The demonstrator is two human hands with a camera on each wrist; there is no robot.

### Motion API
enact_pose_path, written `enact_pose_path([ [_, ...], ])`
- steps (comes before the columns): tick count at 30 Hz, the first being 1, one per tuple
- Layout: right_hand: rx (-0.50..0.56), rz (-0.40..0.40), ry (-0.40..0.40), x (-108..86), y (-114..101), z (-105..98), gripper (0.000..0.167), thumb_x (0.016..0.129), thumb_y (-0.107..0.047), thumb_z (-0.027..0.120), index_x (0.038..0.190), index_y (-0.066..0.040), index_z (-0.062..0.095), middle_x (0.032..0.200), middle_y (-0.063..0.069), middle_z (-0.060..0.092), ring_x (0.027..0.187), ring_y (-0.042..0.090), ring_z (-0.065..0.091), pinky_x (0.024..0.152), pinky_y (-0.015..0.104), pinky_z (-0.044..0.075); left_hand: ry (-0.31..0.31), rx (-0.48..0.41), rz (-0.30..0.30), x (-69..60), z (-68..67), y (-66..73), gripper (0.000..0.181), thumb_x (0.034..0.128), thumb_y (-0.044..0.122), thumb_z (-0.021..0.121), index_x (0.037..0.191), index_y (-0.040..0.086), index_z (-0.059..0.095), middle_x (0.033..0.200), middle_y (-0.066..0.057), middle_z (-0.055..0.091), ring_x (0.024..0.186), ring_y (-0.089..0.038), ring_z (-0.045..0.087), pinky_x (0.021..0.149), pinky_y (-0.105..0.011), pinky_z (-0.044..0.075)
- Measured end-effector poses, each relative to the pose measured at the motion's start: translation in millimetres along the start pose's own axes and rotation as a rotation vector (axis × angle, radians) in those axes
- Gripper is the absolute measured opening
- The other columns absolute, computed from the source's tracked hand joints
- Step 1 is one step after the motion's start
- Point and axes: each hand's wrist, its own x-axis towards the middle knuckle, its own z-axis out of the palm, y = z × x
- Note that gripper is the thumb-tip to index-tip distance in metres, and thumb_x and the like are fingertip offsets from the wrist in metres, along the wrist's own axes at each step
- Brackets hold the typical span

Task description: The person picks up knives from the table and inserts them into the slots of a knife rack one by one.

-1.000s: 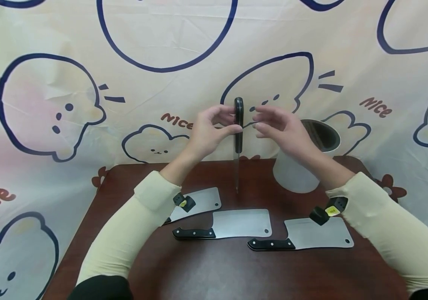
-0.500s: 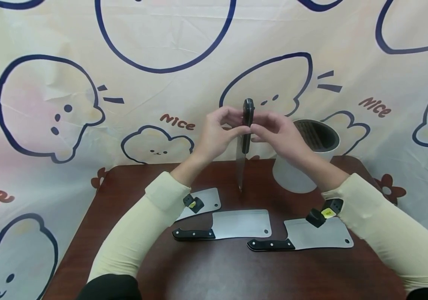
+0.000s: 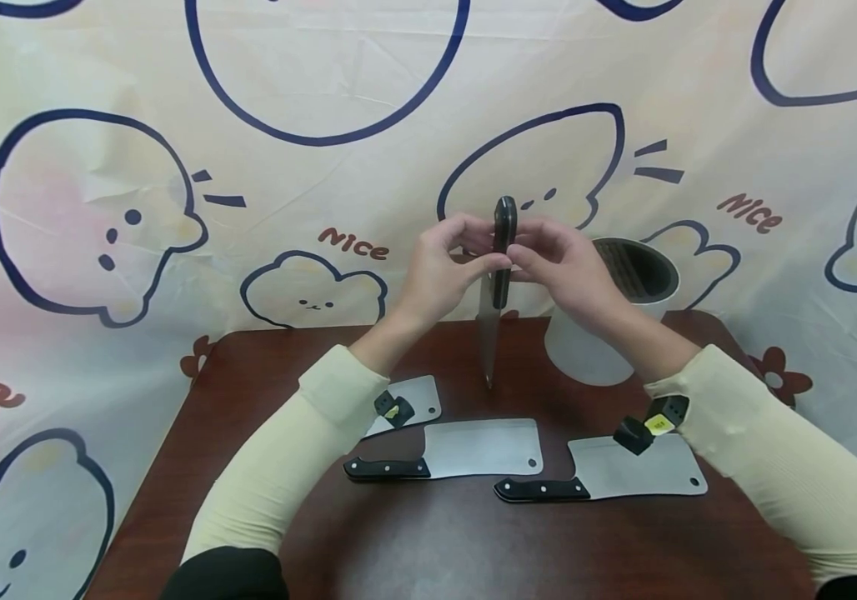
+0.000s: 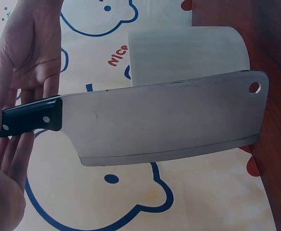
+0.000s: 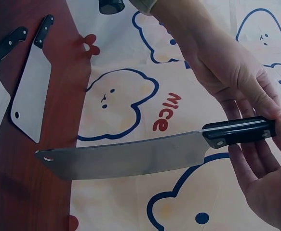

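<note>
I grip the handle of one black-handled cleaver [image 4: 164, 120] between the thumb and fingers of both my left hand [image 3: 438, 268] and my right hand [image 3: 573, 268]. It hangs in the air, handle toward twelve o'clock, blade toward six, above the far part of the brown table [image 3: 623, 546]. The white container [image 3: 589, 357] stands at about four o'clock from the handle. Three more cleavers lie flat: the left cleaver [image 3: 421, 398] at seven, the middle cleaver [image 3: 483, 447] at six, the right cleaver [image 3: 657, 472] at five.

The blade looks heavy for such a light hold, I'd judge; if one hand lets go before the other has a firm pinch, it could twist or drop corner-first onto the wood. The cutting edge seems turned away, so a twist might bring it near my fingertips. My right forearm [image 3: 637, 335] passes in front of the container; a careless elbow could knock it over.
</note>
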Motion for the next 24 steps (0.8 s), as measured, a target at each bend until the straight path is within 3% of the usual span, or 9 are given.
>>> enact_pose_path([
  [7,0.029,-0.035,0.014,-0.5,2,1,0.039,0.101,-0.018,0.064,0.138,-0.007,0.058,0.124,0.011,0.065,0.117,0.023,0.066,0.095,0.034,0.055,-0.002,0.004,-0.029,0.9,2.7,-1.4,0.037,0.0849,0.013,0.083,0.119,0.005,0.07,0.103,-0.005,0.073,0.094,-0.013,0.069,0.089,-0.033,0.057],
  [14,0.005,-0.02,0.033,0.1,4,-1,0.037,0.102,-0.02,0.063,0.137,-0.009,0.058,0.123,0.009,0.065,0.118,0.022,0.065,0.097,0.036,0.054,-0.006,0.005,-0.027,1.5,-0.3,-4.5,0.039,0.0885,0.016,0.08,0.124,0.005,0.069,0.108,-0.006,0.071,0.099,-0.015,0.068,0.088,-0.037,0.057],
  [18,-0.011,0.002,0.041,-0.1,6,-5,0.038,0.103,-0.021,0.061,0.138,-0.009,0.057,0.127,0.009,0.064,0.121,0.022,0.064,0.098,0.036,0.054,-0.027,0.017,-0.023,-1.1,-10.6,-10.1,0.038,0.0918,0.015,0.077,0.126,0.003,0.067,0.109,-0.009,0.071,0.1,-0.017,0.067,0.089,-0.04,0.057],
  [24,-0.026,0.029,0.053,-0.6,4,-14,0.037,0.104,-0.022,0.061,0.139,-0.01,0.056,0.128,0.009,0.063,0.122,0.022,0.063,0.099,0.037,0.053,-0.076,0.111,-0.102,-12.0,-36.5,-21.0,0.036,0.0939,0.018,0.076,0.127,0.005,0.067,0.115,-0.011,0.07,0.104,-0.02,0.068,0.092,-0.041,0.057],
])
